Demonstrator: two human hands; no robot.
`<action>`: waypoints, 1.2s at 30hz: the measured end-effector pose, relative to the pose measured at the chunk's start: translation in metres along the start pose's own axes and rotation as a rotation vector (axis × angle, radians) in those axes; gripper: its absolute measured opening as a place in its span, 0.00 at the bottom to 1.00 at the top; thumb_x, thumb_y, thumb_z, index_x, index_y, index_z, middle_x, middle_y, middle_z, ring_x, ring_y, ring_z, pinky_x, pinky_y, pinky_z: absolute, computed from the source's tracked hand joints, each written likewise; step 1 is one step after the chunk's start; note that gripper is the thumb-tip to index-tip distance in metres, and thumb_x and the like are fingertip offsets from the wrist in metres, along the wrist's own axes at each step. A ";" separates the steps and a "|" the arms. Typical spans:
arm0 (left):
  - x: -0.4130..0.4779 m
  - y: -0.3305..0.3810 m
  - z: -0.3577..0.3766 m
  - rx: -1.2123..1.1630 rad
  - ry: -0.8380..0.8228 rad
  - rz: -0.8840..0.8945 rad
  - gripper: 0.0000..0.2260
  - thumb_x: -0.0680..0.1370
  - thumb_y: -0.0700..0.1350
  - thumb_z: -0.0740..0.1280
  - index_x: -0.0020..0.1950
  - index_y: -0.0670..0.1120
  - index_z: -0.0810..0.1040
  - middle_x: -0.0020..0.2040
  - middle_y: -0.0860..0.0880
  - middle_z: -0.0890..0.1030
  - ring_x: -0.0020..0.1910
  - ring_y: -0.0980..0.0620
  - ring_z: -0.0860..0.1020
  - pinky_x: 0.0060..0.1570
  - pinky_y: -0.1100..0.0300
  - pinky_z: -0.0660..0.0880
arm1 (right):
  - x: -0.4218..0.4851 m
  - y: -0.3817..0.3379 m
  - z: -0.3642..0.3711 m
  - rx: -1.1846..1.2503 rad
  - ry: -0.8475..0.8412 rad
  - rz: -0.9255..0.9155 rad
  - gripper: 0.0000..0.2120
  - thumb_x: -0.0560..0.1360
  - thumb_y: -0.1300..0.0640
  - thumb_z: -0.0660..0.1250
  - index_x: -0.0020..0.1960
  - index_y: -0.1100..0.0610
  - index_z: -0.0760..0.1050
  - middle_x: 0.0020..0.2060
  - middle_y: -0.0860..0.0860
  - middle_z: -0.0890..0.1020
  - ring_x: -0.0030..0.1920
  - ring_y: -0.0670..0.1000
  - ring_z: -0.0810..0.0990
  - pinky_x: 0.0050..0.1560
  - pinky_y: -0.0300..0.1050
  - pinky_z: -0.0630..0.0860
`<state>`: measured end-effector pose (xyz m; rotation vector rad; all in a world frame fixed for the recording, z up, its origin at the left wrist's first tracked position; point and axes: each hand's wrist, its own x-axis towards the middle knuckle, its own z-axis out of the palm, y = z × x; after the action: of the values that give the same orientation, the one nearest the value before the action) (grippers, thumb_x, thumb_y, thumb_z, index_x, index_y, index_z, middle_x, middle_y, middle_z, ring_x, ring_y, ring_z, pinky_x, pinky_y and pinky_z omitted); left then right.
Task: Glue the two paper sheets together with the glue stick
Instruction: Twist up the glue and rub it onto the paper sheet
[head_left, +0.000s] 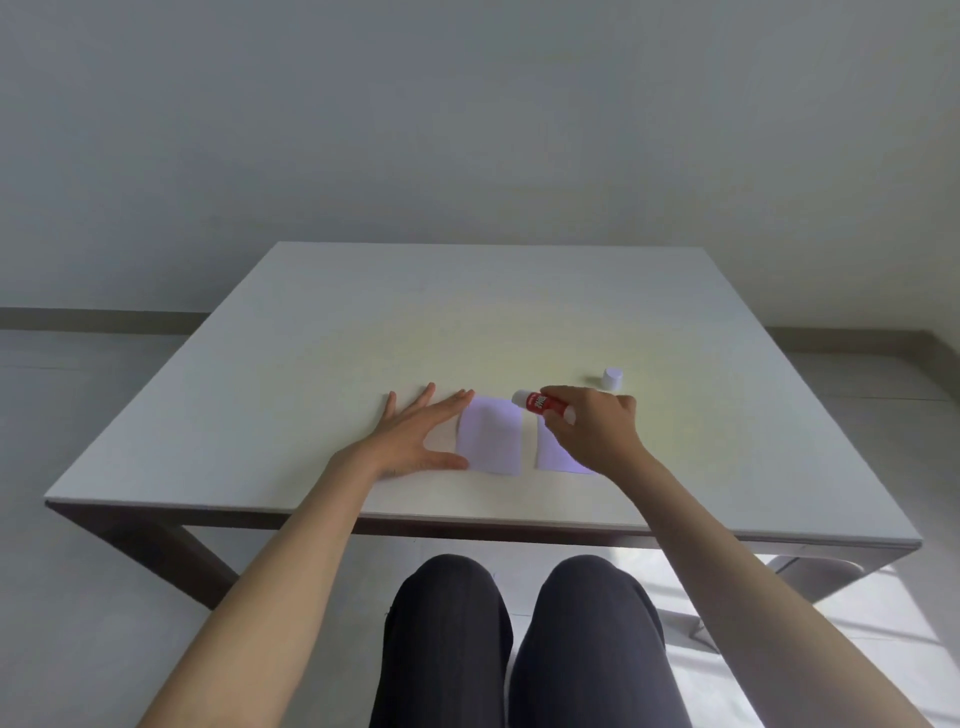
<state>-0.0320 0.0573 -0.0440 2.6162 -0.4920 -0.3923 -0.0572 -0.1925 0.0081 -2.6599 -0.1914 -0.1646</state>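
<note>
Two small pale sheets lie side by side on the white table (311, 364), a narrow gap between them. The left sheet (491, 436) is fully visible; my left hand (415, 434) lies flat with spread fingers on the table, index finger and thumb touching its left edge. The right sheet (553, 452) is partly hidden under my right hand (597, 431). That hand grips a red glue stick (540, 402), uncapped, held nearly level with its white tip pointing left over the far right corner of the left sheet.
The white cap (612, 378) of the glue stick stands upright on the table behind my right hand. The table's near edge runs just above my knees (519, 623). A wall rises behind the table.
</note>
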 end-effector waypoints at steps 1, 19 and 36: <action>0.000 0.000 0.000 0.028 -0.001 0.003 0.37 0.70 0.66 0.64 0.74 0.66 0.48 0.77 0.64 0.48 0.76 0.58 0.37 0.71 0.45 0.30 | 0.002 -0.001 0.004 -0.006 -0.015 -0.013 0.13 0.76 0.56 0.57 0.55 0.51 0.78 0.42 0.52 0.84 0.47 0.58 0.79 0.47 0.45 0.56; -0.008 0.010 -0.004 -0.086 0.072 -0.055 0.39 0.73 0.60 0.66 0.76 0.60 0.45 0.77 0.60 0.48 0.74 0.63 0.39 0.72 0.50 0.32 | -0.015 -0.007 -0.008 1.249 -0.246 0.233 0.15 0.79 0.57 0.61 0.65 0.57 0.73 0.39 0.52 0.80 0.33 0.50 0.74 0.39 0.41 0.69; -0.001 0.058 -0.076 -0.552 0.895 -0.182 0.04 0.68 0.49 0.71 0.33 0.54 0.81 0.29 0.59 0.82 0.35 0.60 0.79 0.34 0.68 0.71 | -0.048 -0.043 0.043 0.398 -0.086 -0.079 0.20 0.77 0.51 0.64 0.67 0.53 0.72 0.55 0.51 0.77 0.45 0.48 0.76 0.48 0.39 0.72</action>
<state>-0.0220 0.0378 0.0490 2.0102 0.1483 0.5206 -0.1082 -0.1396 -0.0183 -2.2660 -0.3211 -0.0318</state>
